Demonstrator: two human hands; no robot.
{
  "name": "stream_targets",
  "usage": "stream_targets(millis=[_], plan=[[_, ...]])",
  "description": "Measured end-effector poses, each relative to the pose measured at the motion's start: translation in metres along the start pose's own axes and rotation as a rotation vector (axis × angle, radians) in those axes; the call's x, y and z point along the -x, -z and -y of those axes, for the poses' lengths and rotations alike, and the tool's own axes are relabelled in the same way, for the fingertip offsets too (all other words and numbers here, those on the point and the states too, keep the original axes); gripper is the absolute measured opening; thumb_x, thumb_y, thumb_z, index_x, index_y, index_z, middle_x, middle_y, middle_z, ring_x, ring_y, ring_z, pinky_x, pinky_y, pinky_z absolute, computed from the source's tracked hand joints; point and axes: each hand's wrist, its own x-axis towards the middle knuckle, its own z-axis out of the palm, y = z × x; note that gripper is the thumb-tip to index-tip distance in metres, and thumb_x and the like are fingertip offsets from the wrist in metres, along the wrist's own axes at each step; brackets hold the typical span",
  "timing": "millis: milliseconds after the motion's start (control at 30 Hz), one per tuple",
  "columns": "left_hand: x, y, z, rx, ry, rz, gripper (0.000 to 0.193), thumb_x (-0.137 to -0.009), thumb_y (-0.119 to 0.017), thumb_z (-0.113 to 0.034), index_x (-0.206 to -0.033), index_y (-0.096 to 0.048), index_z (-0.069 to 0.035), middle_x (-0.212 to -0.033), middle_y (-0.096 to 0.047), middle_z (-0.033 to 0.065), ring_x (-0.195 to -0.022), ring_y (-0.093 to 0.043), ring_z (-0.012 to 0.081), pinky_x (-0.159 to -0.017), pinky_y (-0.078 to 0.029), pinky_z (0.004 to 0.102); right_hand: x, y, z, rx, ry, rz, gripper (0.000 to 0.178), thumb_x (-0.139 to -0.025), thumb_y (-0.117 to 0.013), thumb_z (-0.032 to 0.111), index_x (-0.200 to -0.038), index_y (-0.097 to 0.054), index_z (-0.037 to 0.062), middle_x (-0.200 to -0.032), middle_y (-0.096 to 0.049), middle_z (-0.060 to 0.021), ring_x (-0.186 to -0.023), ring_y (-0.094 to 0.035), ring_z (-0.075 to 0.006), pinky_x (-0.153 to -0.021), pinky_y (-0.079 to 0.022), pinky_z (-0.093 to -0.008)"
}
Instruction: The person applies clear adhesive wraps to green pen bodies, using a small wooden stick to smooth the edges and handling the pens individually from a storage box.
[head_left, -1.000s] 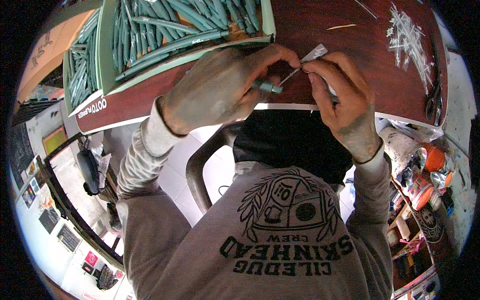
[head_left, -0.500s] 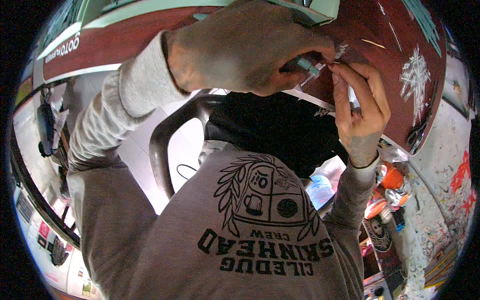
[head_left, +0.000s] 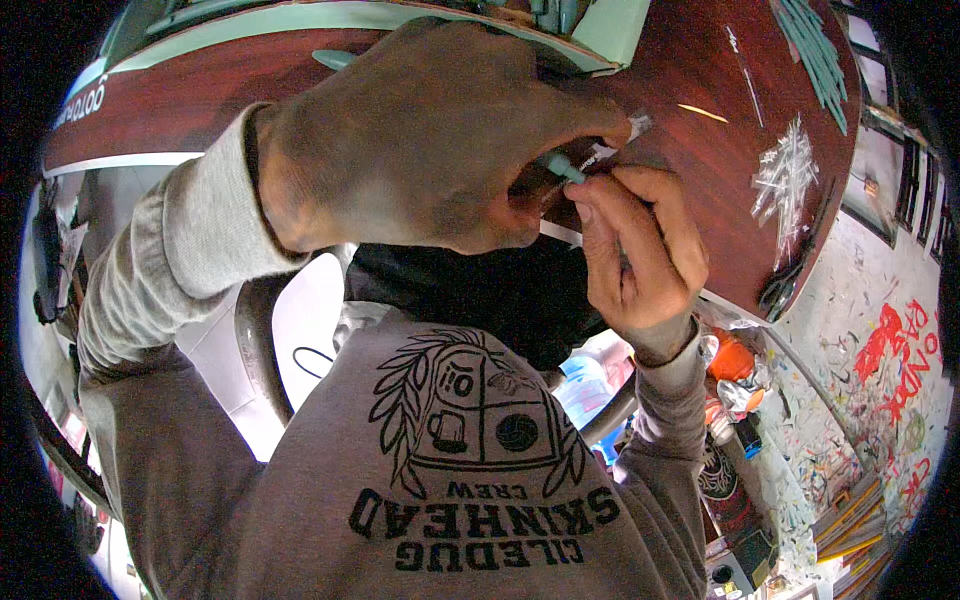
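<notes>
My left hand, seen from its back, curls around a slim teal pen-like stick. Only a short tapering end of it shows in the hollow between thumb and fingers; the palm hides the rest. Thumb and forefinger of my right hand pinch together at that narrow end. Beside the fingers, a small clear strip lies at my left fingertips. Both hands are over the near edge of a dark red wood-look table.
Thin clear slivers lie heaped on the table at right, near a bundle of teal sticks. A pale green box holding teal pieces stands at the back. Dark-handled scissors lie by the right edge; a yellowish sliver is nearer.
The whole view has shifted, showing more of the right side. Both hands have come a little left and closer to me, and my right fingertips now meet the teal stick's end.
</notes>
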Motion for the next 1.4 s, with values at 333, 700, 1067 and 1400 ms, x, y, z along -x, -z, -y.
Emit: stream_targets(millis=[333, 700, 1067, 1400], plan=[[0.007, -0.014, 0.007, 0.062, 0.049, -0.065, 0.056, -0.068, -0.079, -0.019, -0.119, -0.059, -0.011, -0.092, -0.068, 0.0153, -0.089, -0.066, 0.0371, -0.077, -0.054, 0.0473, -0.002, -0.005, 0.006, 0.084, -0.022, 0.036, 0.015, -0.078, -0.072, -0.001, -0.092, -0.068, -0.0015, -0.096, -0.061, -0.0164, -0.082, -0.062, -0.0322, -0.072, -0.05, -0.0373], [0.003, 0.001, 0.002, 0.111, 0.152, 0.145, 0.069, -0.064, -0.078, -0.017, -0.13, -0.058, -0.017, -0.119, -0.066, 0.0092, -0.111, -0.06, 0.0351, -0.096, -0.05, 0.0455, 0.0, -0.004, 0.009, 0.036, -0.057, 0.071, 0.02, -0.075, -0.07, 0.003, -0.094, -0.073, 0.0058, -0.1, -0.063, -0.014, -0.089, -0.061, -0.0328, -0.069, -0.045, -0.0419], [0.0, 0.006, -0.001, 0.056, 0.116, 0.168, 0.076, -0.062, -0.079, -0.017, -0.134, -0.056, -0.018, -0.124, -0.065, 0.0078, -0.114, -0.058, 0.0349, -0.095, -0.051, 0.0449, -0.003, -0.001, 0.01, -0.013, -0.078, 0.066, 0.012, -0.079, -0.072, 0.004, -0.09, -0.07, 0.0012, -0.091, -0.061, -0.0136, -0.08, -0.056, -0.0306, -0.072, -0.043, -0.0391], [0.009, 0.001, -0.003, 0.106, 0.215, 0.185, 0.068, -0.072, -0.074, -0.027, -0.137, -0.056, -0.023, -0.128, -0.064, 0.0043, -0.122, -0.054, 0.0326, -0.099, -0.048, 0.0489, 0.001, 0.019, 0.002, -0.305, -0.204, -0.077, 0.018, -0.081, -0.071, -0.006, -0.096, -0.073, 0.0036, -0.093, -0.071, -0.0109, -0.086, -0.066, -0.0249, -0.074, -0.054, -0.0339]])
